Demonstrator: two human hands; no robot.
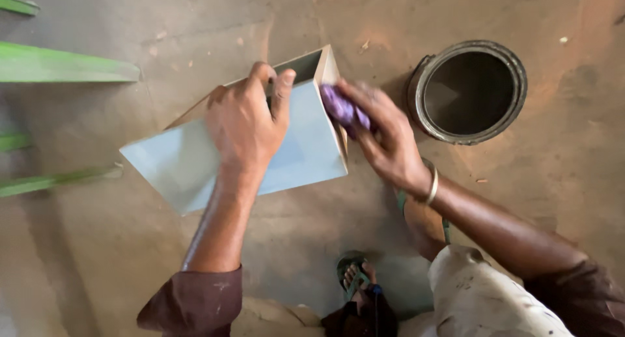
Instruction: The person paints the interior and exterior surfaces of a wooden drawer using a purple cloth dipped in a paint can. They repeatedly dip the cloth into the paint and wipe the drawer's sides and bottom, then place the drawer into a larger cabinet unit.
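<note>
A pale blue box-shaped board piece (195, 161) with raw wooden edges stands tilted on the dusty floor. My left hand (244, 125) grips its upper edge, with the fingers curled over the rim. My right hand (384, 138) presses a purple cloth (345, 109) against the box's right end face. A metal bangle sits on my right wrist.
An open round metal can (467, 91) stands on the floor just right of my right hand. Green painted boards (62, 67) lie at the left edge. My feet in green sandals (355, 278) are below the box. The floor is brown concrete with dust.
</note>
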